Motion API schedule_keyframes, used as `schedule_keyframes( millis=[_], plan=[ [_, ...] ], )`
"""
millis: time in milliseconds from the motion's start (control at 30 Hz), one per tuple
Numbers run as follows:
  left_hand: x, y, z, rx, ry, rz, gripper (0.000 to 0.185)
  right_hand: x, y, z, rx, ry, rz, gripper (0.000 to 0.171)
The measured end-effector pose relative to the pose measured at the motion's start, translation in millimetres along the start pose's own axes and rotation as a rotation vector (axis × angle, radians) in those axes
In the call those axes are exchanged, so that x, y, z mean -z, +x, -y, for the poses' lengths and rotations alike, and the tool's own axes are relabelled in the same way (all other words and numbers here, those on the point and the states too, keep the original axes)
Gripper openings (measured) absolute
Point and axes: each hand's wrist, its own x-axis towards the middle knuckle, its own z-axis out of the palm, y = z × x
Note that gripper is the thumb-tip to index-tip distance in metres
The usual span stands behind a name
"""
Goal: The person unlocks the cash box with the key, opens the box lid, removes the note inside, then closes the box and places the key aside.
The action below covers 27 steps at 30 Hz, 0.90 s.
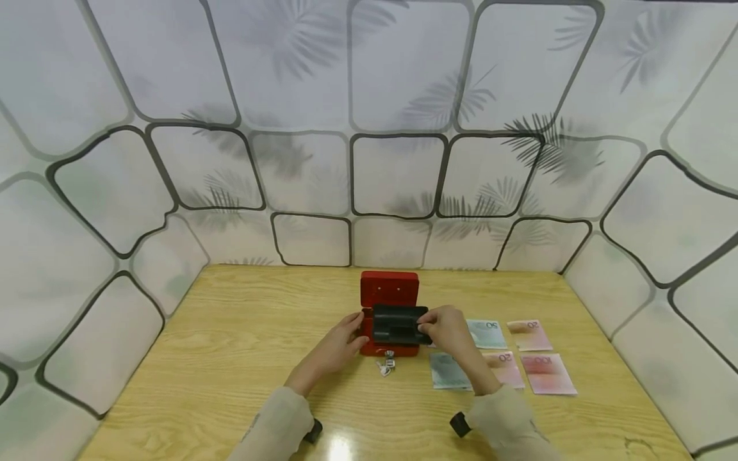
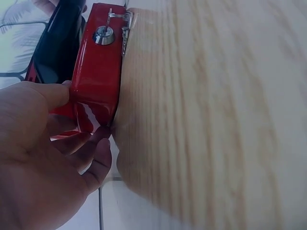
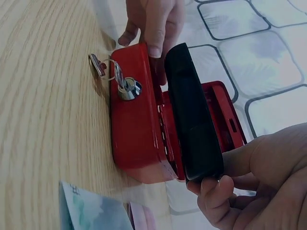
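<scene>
two pale sleeves fill the bottom of the head view, each with a dark wrist-worn camera, and from them the hands reach forward over the wooden tabletop (image 1: pixel 230 333) to a small red cash box (image 1: pixel 389 301) that sits near the middle of it with its lid (image 1: pixel 389 288) standing upright behind. left hand (image 1: pixel 340 342) holds the box's left end: the left wrist view shows the thumb lying on the top edge of the red wall (image 2: pixel 98 81) and the fingers (image 2: pixel 98 158) curled under against its side, so this grip is grasping the box. right hand (image 1: pixel 446 330) holds the black inner tray (image 1: pixel 398 323) by its right end, thumb and fingertips (image 3: pixel 213 189) pinching the edge; in the right wrist view the tray (image 3: pixel 194 115) stands tilted above the open box (image 3: pixel 136 115), partly lifted out of it. a key (image 3: pixel 125 86) sits in the lock on the front wall, with a ring and a second key (image 3: pixel 98 64) hanging down onto the wood; the head view shows the same keys (image 1: pixel 385 365) just in front of the box. several banknotes (image 1: pixel 507 352) lie flat to the right of the box, just beside and partly under the right forearm, arranged in two rows. a wall with a pattern of rounded tiles and leaves rises around the tabletop.
</scene>
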Motion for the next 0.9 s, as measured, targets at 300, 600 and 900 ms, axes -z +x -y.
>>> schedule_keyframes(
  millis=[300,600,900],
  plan=[
    [2.3,1.0,-0.7,0.007,-0.056,0.01,0.058,-6.8,4.0,5.2,-0.028,0.048,0.035,0.007],
    [2.5,0.7,-1.6,-0.009,-0.028,-0.019,0.054,-14.4,7.4,5.3,-0.001,0.003,0.023,0.007],
    [4.6,-0.4,-4.4,-0.025,-0.016,-0.03,0.051,-19.1,6.6,8.2,0.019,-0.038,0.026,0.006]
  ],
)
